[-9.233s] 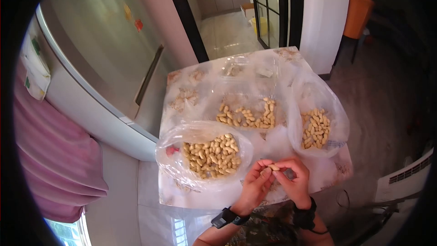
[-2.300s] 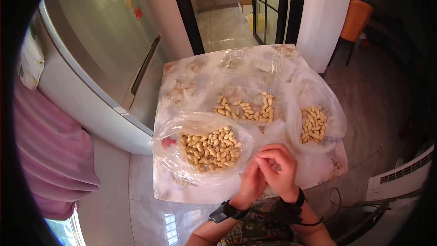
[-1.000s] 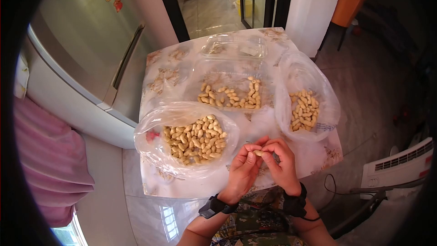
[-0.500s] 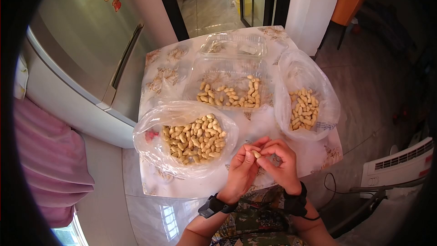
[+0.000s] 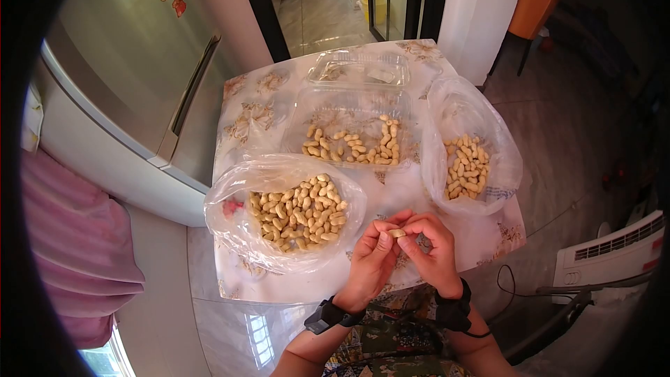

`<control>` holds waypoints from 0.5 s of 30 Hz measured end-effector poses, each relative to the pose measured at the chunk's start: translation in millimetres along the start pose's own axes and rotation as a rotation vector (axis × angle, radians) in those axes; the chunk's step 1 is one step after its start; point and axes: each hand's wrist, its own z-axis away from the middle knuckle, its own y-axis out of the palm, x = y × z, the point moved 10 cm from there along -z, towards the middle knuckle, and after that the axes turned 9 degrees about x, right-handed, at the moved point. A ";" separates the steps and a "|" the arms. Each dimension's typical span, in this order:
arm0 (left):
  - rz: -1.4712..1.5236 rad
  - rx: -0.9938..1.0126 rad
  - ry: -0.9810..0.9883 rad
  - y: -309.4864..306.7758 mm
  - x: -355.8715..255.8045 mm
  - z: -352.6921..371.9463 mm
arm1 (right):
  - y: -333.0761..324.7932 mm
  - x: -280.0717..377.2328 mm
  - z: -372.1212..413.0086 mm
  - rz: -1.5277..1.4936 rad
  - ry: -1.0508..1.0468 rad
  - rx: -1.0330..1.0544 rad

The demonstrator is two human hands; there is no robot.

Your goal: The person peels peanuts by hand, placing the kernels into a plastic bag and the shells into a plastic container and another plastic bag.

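Between the fingertips of both hands is one unshelled peanut (image 5: pixel 396 233), held above the near side of the table. My left hand (image 5: pixel 373 255) pinches its left end, while my right hand (image 5: pixel 433 248) has thumb and fingers closed at its right end. To the left of my hands lies an opened plastic bag (image 5: pixel 234 174) full of peanuts (image 5: pixel 300 213). Another clear bag (image 5: pixel 460 101), with fewer peanuts (image 5: pixel 466 167), stands at the right. Beyond my hands, a clear plastic tray (image 5: pixel 296 108) contains some peanuts (image 5: pixel 387 143) along its near and right sides.
The tray's clear lid or a second container (image 5: pixel 359 63) lies at the back of the table (image 5: pixel 251 98), which has a flowered cover. A refrigerator (image 5: pixel 132 63) stands close on the left. An orange chair (image 5: pixel 534 7) and a white appliance (image 5: pixel 614 251) are at the right.
The peanut has turned between my fingers and now lies more level. My fingers have shifted slightly; the bags and the tray look the same.
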 end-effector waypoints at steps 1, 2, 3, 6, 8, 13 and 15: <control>0.000 0.000 0.000 -0.2 0.1 -0.1 | -0.3 0.1 0.0 0.000 0.000 0.000; -0.008 0.003 0.002 -0.2 -0.1 -0.2 | -0.4 0.6 0.0 0.002 -0.002 0.002; -0.016 0.005 0.003 -0.2 -0.3 -0.3 | -0.5 1.1 0.0 0.004 -0.003 0.004; -0.008 0.005 0.000 -0.5 0.3 -0.1 | -0.2 1.4 0.1 0.005 -0.002 0.003; -0.008 0.005 0.000 -1.4 0.9 0.0 | -0.5 2.0 -0.2 -0.002 -0.003 0.004; 0.003 0.008 -0.006 -1.1 1.4 -0.1 | 0.9 -0.8 1.0 -0.043 0.021 0.014; -0.013 0.027 0.006 0.1 0.1 -0.6 | 0.9 0.3 1.0 -0.038 0.018 0.023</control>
